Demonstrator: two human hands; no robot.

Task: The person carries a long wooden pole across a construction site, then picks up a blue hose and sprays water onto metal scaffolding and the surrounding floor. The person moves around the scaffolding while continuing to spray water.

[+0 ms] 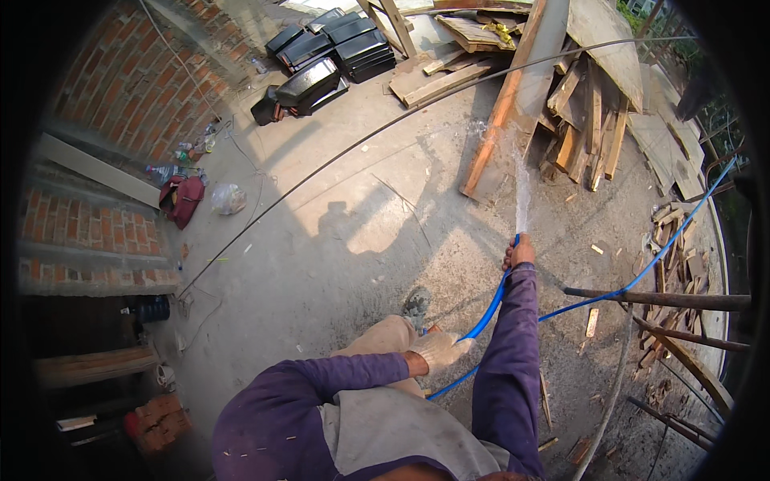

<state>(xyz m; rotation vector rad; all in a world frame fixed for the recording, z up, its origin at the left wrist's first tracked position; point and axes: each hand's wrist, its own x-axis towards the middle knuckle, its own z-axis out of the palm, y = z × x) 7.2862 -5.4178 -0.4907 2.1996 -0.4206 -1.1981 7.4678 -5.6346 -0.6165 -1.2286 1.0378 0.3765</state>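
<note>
My bare right hand (520, 253) is stretched forward, its fingers wrapped round a blue hose (487, 315) near its open end. A stream of water (521, 192) shoots from that end onto the lower part of a long wooden board (523, 104) with an orange-brown edge, splashing there. Closer to my body, my left hand (439, 353), in a pale work glove, is closed on the same hose where it bends; its fingertips are partly hidden. From there the hose reappears below the glove and trails off to the right.
Stacked planks (592, 120) lie at the far right, with black trays (345, 48) at the far left. A thin dark cable (321, 168) arcs across the concrete floor (297, 272). Metal pipes (666, 300) jut in from the right. A maroon bag (184, 200) sits by the brick wall (128, 80).
</note>
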